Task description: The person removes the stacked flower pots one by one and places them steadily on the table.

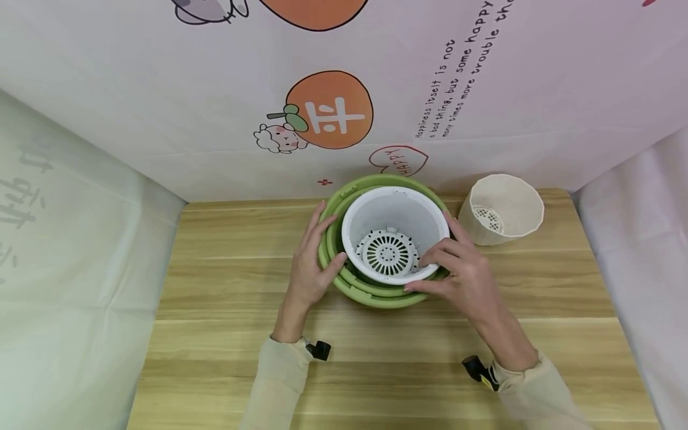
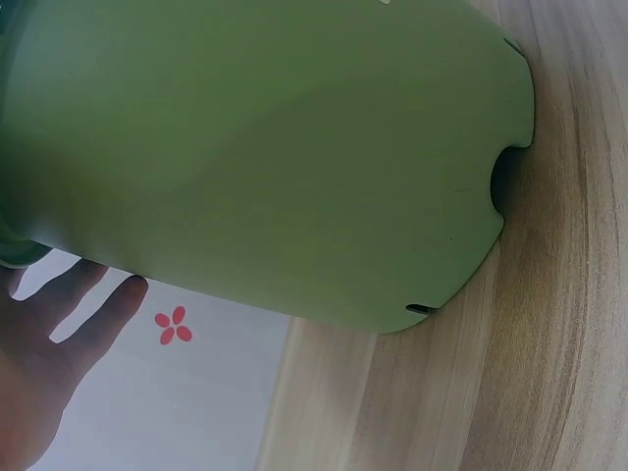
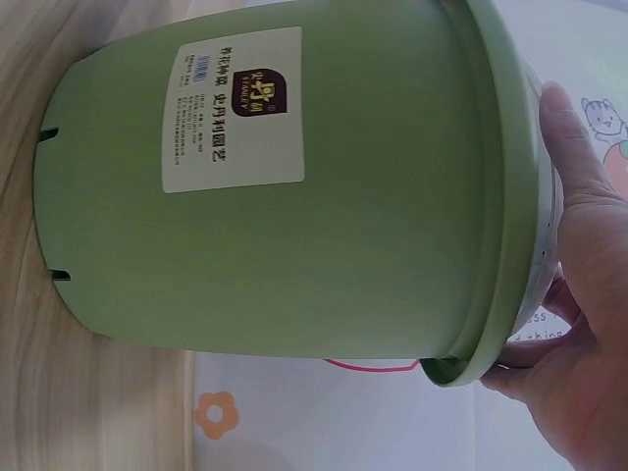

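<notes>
A white pot (image 1: 398, 206) with a slotted bottom sits inside nested green pots (image 1: 371, 300). My left hand (image 1: 312, 263) rests at their left side, fingers spread, thumb across the green rims toward the white one. In the left wrist view its straight fingers (image 2: 108, 319) touch the green wall. With my right hand (image 1: 467, 275) I pinch the white pot's near right rim, fingertips inside and thumb outside; another finger extends along the right side. The right wrist view shows the outer green pot (image 3: 353, 216), its label (image 3: 235, 108) and this hand by the rim; the white pot's lower part is hidden.
A cream pot (image 1: 516, 206) with a perforated bottom stands at the back right of the wooden table (image 1: 226, 334). Behind the table rises a white printed cloth (image 1: 215, 119). Plain white cloths hang at both sides.
</notes>
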A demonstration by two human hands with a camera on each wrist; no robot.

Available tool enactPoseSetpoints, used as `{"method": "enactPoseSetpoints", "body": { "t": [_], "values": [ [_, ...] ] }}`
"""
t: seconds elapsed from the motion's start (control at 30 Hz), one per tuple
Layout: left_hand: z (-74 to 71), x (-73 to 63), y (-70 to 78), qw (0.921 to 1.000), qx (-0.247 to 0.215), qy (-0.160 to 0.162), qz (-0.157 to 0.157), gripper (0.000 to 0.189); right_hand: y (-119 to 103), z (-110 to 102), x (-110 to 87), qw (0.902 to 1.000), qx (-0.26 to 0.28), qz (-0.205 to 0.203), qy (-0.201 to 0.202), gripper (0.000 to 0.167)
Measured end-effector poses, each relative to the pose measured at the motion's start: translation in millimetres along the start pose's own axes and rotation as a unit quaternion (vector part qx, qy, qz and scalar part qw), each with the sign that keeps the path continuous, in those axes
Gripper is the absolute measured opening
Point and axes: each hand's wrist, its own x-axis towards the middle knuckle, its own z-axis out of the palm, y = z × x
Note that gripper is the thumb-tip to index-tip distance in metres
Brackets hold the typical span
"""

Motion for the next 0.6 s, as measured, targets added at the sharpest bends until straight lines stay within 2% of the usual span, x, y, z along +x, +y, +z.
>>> {"method": "enactPoseSetpoints", "body": {
  "t": [0.23, 0.6],
  "values": [
    [0.2, 1.0, -0.2, 1.0000, 0.003, -0.001, 0.002, 0.076, -2.6, -3.8, 2.4, 0.9999, 0.001, 0.015, -0.004, 0.051],
    [-0.5, -0.6, 2.0, 1.0000, -0.001, 0.000, -0.005, 0.074, -3.7, -4.0, 3.5, 1.0000, 0.003, 0.008, 0.000, 0.049]
  ]
}}
